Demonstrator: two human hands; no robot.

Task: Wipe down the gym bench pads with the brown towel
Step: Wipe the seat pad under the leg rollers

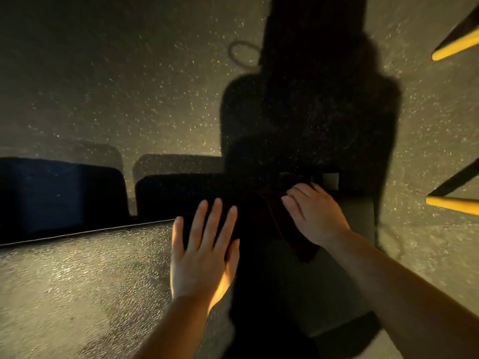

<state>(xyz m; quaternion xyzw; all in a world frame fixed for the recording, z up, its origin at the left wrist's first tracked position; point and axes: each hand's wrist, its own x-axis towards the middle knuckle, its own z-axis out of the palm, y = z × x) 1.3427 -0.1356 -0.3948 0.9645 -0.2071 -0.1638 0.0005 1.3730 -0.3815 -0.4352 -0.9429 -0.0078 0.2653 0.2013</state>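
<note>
Left hand (202, 244) lying flat, fingers spread, bracing bench pad (181, 193) at frame centre | right hand (313, 213) curling onto brown towel (290, 229), likely wiping | hands apart

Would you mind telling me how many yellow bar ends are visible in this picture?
2: one yellow bar end at the upper right edge, another yellow bar end at the middle right edge. More may lie outside the frame.

two hands, left hand (199, 257) and right hand (315, 213); one brown towel (293, 229); two dark bench pads (59, 193) (181, 193); two yellow bars (455, 46) (452, 204).
</note>
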